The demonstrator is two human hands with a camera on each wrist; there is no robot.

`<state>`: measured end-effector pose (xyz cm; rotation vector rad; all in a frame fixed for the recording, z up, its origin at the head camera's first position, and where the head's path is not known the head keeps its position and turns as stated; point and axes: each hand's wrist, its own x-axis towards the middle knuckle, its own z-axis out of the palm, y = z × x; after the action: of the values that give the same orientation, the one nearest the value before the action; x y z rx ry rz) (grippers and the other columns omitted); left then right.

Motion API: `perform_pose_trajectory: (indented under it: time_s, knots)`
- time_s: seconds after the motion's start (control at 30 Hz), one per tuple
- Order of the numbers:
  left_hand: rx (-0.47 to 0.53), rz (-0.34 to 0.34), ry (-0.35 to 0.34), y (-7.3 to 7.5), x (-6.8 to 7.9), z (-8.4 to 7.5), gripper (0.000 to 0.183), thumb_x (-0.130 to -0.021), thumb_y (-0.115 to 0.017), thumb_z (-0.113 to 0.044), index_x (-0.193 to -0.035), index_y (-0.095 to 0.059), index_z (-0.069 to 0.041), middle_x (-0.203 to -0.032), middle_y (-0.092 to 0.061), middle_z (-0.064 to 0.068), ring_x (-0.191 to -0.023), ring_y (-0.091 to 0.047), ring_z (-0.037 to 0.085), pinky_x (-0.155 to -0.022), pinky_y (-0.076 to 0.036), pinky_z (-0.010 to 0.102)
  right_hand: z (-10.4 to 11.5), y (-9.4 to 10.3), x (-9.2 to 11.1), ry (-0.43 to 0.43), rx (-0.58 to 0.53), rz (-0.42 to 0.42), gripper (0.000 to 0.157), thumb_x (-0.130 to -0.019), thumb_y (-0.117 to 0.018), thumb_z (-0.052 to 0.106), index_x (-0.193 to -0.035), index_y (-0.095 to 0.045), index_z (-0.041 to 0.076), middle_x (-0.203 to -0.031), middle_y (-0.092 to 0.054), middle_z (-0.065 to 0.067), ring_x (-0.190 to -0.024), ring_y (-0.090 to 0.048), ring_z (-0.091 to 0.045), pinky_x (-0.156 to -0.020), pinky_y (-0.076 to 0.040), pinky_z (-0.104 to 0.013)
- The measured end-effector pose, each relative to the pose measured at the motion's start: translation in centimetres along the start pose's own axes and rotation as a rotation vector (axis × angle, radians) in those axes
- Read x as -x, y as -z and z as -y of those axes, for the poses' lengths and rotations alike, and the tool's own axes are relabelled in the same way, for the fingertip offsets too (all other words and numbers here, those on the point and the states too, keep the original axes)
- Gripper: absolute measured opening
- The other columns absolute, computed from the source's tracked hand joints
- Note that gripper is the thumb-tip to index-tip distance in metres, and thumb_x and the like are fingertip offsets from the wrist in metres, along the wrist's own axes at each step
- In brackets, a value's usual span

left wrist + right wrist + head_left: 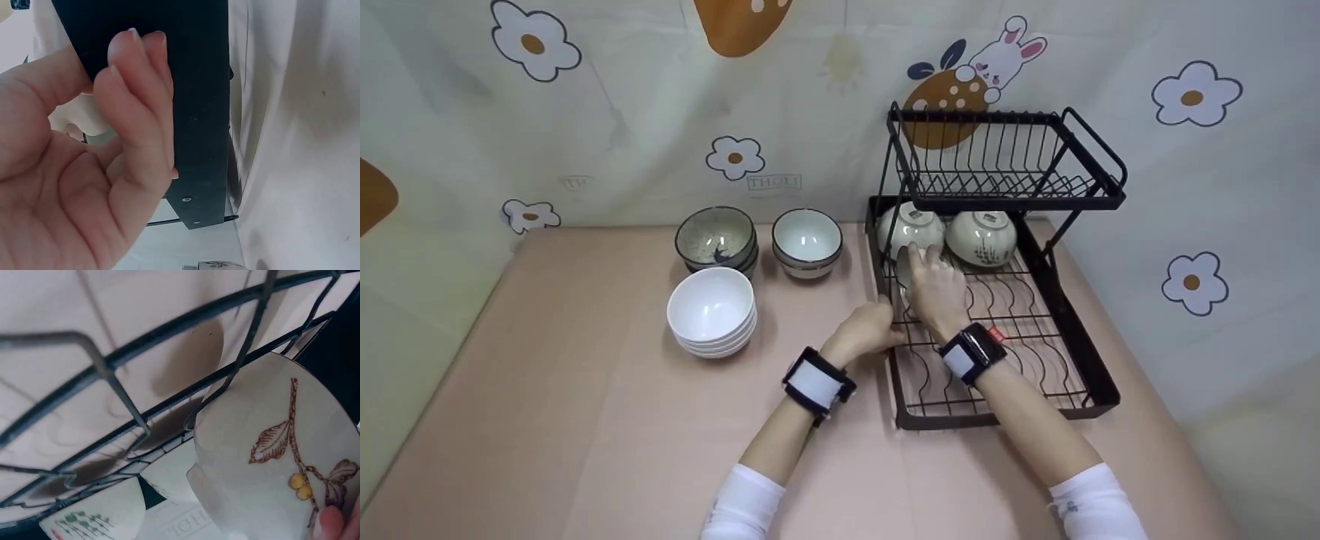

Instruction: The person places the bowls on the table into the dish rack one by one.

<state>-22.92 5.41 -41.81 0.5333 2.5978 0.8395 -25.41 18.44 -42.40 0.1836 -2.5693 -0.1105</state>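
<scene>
Clock directions refer to the head view; 12 o'clock points away from the person. Two white sleeves (746,499) enter from the near edge, followed by two black wristbands (819,382), over a pink tabletop (607,420). The left hand (870,330) is clamped on the left side wall of the black dish rack (1009,420), with the wall between the thumb and curled fingers.

The right hand (941,296) lies at 2 o'clock from the left hand, over the rack's lower tier. It grips a twig-patterned bowl (264,450), which sits tilted against the wires at the rack's left side. The bowl is largely hidden in the head view; the right wrist view shows a fingertip on its outer surface, beside yellow berries and brown leaves.

At 9 o'clock from the left hand stands a stack of white bowls (711,311). A stack of speckled bowls (712,236) stands at 12 o'clock from it, and a stack of dark-rimmed bowls (808,241) at 2 o'clock. Two upturned bowls (981,238) rest side by side in the lower tier, at 11 and 1 o'clock from the right hand. Above them is the upper tier (1020,202). A printed backdrop (645,112) spans the far side.
</scene>
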Motion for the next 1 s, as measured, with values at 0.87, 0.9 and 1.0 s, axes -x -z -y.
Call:
perform_pose_trajectory:
  time_s: [0.87, 0.9, 1.0]
  knots:
    - [0.2, -0.125, 0.028, 3.1, 0.2, 2.9, 0.034, -0.097, -0.052, -0.03, -0.084, -0.066, -0.001, -0.075, -0.071, 0.014, -0.058, -0.061, 0.02, -0.05, -0.043, 0.022, -1.2, 0.6, -0.4, -0.061, -0.281, -0.258, 0.021, -0.092, -0.054, 0.023, -0.097, -0.068, 0.007, -0.093, -0.071, -0.013, -0.057, -0.064, -0.038, -0.047, -0.052, -0.047]
    - [0.225, -0.197, 0.054, 3.6, 0.2, 3.4, 0.036, -0.097, -0.05, -0.03, -0.083, -0.066, -0.001, -0.073, -0.071, 0.013, -0.058, -0.062, 0.021, -0.049, -0.043, 0.022, -1.1, 0.7, -0.4, -0.052, -0.285, -0.278, 0.021, -0.091, -0.055, 0.022, -0.096, -0.068, 0.007, -0.091, -0.071, -0.013, -0.055, -0.064, -0.037, -0.046, -0.051, -0.046]
    - [0.238, -0.475, 0.138, 4.8, 0.2, 5.0, 0.035, -0.098, -0.049, -0.029, -0.081, -0.066, -0.003, -0.068, -0.071, 0.009, -0.06, -0.066, 0.022, -0.052, -0.046, 0.029, -1.1, 0.8, -0.4, -0.014, -0.295, -0.334, 0.017, -0.089, -0.056, 0.018, -0.09, -0.068, 0.005, -0.086, -0.07, -0.012, -0.049, -0.061, -0.031, -0.042, -0.05, -0.041]
